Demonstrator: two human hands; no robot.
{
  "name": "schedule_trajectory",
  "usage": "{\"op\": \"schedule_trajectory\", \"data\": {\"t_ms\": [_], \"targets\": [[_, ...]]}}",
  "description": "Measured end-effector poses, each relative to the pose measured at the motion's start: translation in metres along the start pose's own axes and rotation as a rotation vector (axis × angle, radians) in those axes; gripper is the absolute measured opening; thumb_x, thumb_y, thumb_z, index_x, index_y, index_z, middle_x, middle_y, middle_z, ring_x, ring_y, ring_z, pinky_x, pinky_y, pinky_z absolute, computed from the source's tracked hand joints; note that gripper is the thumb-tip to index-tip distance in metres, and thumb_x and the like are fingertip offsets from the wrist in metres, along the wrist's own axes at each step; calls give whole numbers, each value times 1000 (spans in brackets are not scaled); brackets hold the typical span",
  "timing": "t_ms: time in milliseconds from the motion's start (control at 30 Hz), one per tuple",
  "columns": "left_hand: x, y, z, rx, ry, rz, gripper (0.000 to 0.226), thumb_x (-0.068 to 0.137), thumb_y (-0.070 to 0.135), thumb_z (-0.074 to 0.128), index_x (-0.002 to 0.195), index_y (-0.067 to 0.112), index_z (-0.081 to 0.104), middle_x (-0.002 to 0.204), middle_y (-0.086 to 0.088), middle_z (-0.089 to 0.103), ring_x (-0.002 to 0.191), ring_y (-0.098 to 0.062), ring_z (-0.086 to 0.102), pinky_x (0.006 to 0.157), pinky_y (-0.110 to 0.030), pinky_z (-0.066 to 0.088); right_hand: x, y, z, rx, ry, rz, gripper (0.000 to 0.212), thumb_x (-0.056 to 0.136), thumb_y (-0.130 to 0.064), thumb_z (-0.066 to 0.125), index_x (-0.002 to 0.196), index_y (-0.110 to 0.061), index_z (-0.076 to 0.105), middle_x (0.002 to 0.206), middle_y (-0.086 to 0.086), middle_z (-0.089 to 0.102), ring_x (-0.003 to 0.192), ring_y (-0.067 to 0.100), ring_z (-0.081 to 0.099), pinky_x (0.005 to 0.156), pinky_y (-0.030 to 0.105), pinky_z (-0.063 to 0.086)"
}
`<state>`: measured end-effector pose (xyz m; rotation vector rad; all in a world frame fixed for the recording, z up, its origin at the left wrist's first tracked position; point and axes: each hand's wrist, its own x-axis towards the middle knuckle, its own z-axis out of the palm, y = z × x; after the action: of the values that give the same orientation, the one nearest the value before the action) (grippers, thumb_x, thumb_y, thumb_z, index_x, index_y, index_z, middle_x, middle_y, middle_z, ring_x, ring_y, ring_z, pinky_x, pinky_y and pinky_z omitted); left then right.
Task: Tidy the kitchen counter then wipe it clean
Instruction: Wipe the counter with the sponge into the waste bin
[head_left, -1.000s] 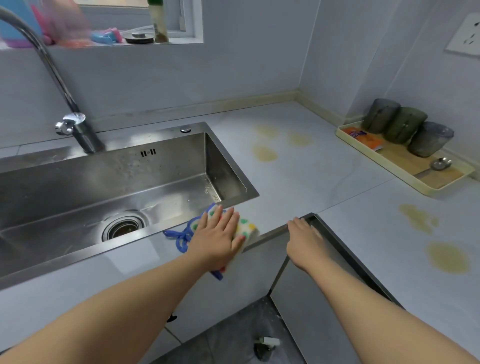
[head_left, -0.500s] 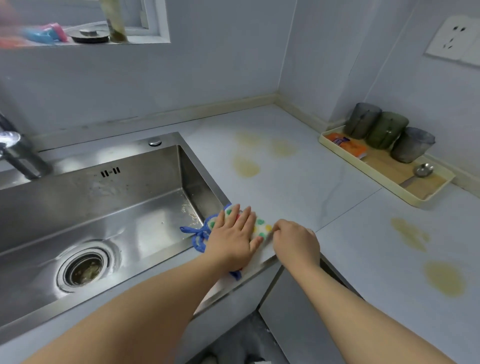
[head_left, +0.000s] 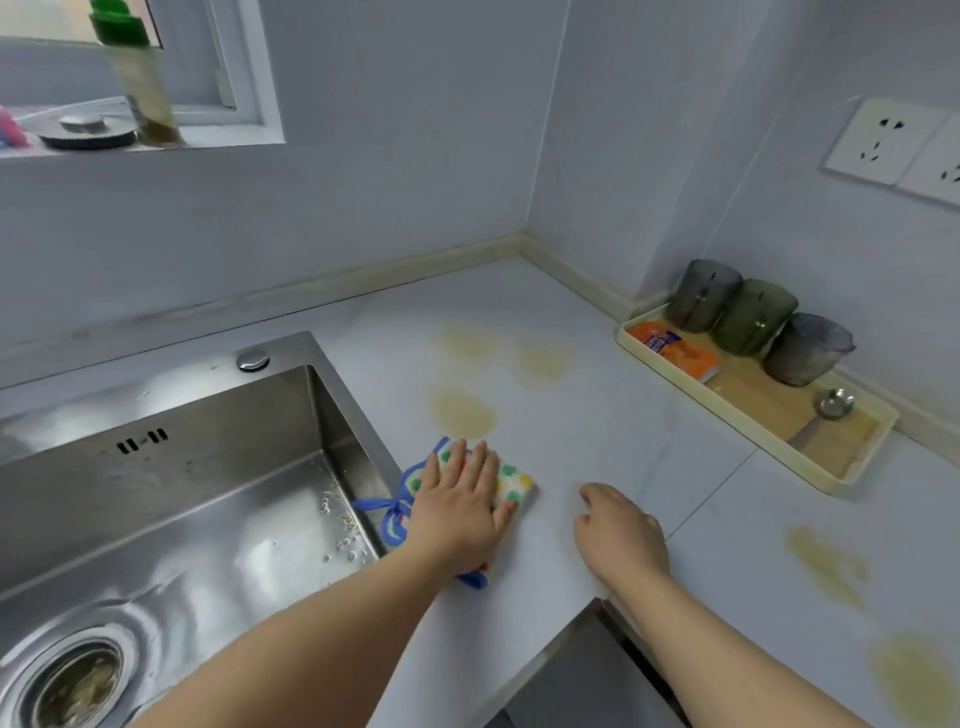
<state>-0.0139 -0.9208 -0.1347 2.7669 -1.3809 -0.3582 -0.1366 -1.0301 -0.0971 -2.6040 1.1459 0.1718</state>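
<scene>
My left hand (head_left: 460, 512) lies flat with straight fingers on a white cloth with coloured dots and a blue edge (head_left: 511, 480), pressing it onto the pale counter (head_left: 587, 431) just right of the sink. My right hand (head_left: 621, 530) rests on the counter a little to the right of the cloth, fingers loosely curled, holding nothing. Yellowish stains (head_left: 462, 413) mark the counter just beyond the cloth, with more stains (head_left: 826, 561) at the right.
A steel sink (head_left: 171, 499) with crumbs fills the left. A cream tray (head_left: 841, 480) by the right wall holds three dark cups (head_left: 753, 317), an orange packet (head_left: 675, 348) and a metal spoon (head_left: 831, 405). A bottle (head_left: 143, 83) stands on the window sill. The counter's inner corner edge (head_left: 597, 603) is below my hands.
My left hand has slid the cloth forward along the counter toward the stains. My right hand left the counter's corner edge and now rests farther in on the counter top.
</scene>
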Motion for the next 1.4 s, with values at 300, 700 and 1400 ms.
{"op": "schedule_trajectory", "data": {"t_ms": [300, 700, 1400], "targets": [[-13, 10, 11, 9, 31, 23, 118, 47, 75, -41, 149, 25, -12, 155, 9, -19, 139, -13, -26, 110, -33, -23, 37, 19, -16, 48, 9, -142, 35, 95, -15, 33, 126, -16, 49, 127, 2, 52, 117, 21, 45, 92, 29, 39], [-12, 40, 17, 79, 67, -104, 77, 95, 56, 0, 124, 20, 62, 130, 3, 59, 122, -18, 54, 110, -33, 7, 63, 37, -24, 11, -337, -260, 18, 89, -36, 45, 93, -21, 37, 116, 4, 43, 106, 24, 48, 88, 32, 40], [45, 2, -6, -62, 125, -454, 110, 62, 65, -29, 151, 15, 12, 159, -3, 7, 147, -24, 1, 115, -40, -5, 115, 8, -27, -333, -147, -353, 49, 98, -42, 31, 138, -13, 32, 141, 13, 35, 127, 31, 37, 97, 35, 39]]}}
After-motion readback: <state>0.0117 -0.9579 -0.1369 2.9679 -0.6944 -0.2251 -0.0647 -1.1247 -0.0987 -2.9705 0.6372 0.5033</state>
